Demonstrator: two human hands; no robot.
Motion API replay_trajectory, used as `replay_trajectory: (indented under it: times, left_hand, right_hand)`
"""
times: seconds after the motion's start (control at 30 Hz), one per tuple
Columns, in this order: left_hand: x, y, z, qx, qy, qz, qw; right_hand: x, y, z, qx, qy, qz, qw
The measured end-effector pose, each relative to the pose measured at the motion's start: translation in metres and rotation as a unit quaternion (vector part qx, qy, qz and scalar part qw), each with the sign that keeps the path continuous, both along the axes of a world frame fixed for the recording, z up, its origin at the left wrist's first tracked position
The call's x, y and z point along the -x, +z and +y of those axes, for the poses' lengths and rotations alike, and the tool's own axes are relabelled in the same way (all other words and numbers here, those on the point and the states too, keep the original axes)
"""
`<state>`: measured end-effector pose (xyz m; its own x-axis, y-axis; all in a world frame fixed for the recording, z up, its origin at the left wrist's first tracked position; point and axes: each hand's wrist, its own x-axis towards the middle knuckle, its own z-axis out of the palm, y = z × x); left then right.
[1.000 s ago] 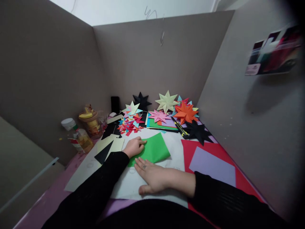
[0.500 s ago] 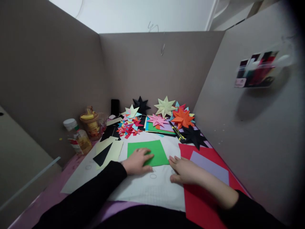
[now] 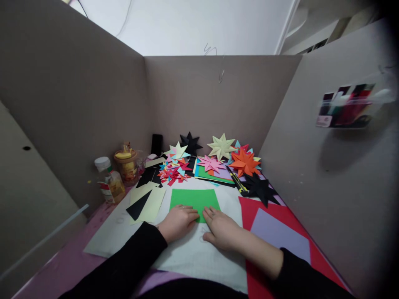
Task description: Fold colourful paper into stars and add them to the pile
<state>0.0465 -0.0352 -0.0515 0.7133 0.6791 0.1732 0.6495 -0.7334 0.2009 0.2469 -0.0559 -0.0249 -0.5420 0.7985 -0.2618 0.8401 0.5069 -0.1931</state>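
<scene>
A green sheet of paper lies on a large white sheet in the middle of the table. My left hand rests on its lower left part, fingers stretched out and pointing right. Against the lower right edge lies my right hand, flat, its fingertips on the green paper. Both hands are open, and the fingertips are close together. Right of them lie a red sheet and a lilac sheet. Cream paper pieces and a black piece lie on the left.
Folded paper stars, among them an orange star and a black star, stand at the back. A yellow-black cutter lies near them. At left are a bottle and a pot. Grey partitions enclose the table.
My right hand has moved left onto the green paper's lower edge, nearer my left hand. The green sheet has turned straighter. The whole view has shifted slightly.
</scene>
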Motion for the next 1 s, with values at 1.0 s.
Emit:
replay_trajectory:
  times: [1.0]
  left_hand:
    - [0.011,0.011,-0.033,0.029,0.246,0.111,0.962]
  right_hand:
    - [0.007,-0.022,0.034,-0.049,-0.028,0.039,0.998]
